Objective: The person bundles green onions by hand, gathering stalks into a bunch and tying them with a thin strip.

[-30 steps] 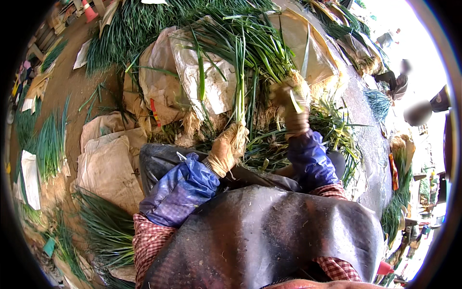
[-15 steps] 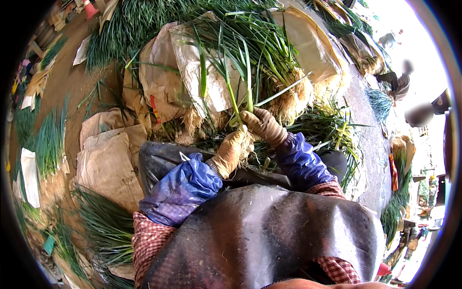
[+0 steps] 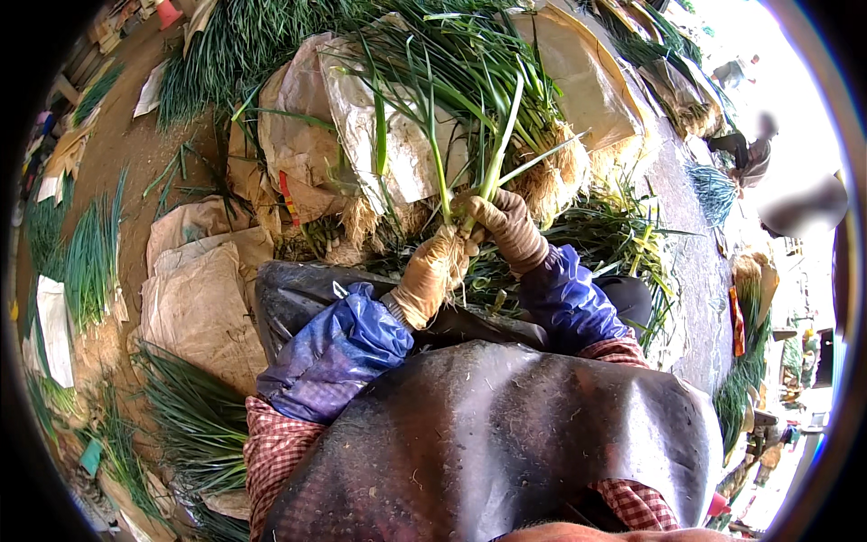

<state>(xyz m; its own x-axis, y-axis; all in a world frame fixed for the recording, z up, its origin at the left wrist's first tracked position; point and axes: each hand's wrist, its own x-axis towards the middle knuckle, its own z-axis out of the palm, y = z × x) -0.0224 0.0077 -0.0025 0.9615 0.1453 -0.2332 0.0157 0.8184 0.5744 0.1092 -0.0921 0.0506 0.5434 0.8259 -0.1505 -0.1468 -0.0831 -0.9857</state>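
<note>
My left hand (image 3: 426, 282), in a tan glove, is closed around the root end of a few green onions (image 3: 440, 176), with pale roots against the palm. My right hand (image 3: 510, 230), in a browner glove, grips the lower stalk of a thicker green onion (image 3: 493, 170) right beside it. The two hands nearly touch, and the stalks point away from me in a V. Beyond them lies a large bundle of green onions (image 3: 533, 126) with bushy roots (image 3: 558, 176) turned toward me. Loose trimmed leaves (image 3: 614, 237) are heaped by my right wrist.
Tan sacks (image 3: 203, 298) are folded at the left, near another green onion pile (image 3: 194, 420). A pale sack (image 3: 397, 135) lies under the far bundle. A dark rubber apron (image 3: 506, 425) covers my lap. Other people (image 3: 750, 158) are at the far right.
The thicker green onion in my right hand has swung rightward, spreading away from the thinner stalk. My right fingers have shifted slightly down and right; my left hand still grips the root end.
</note>
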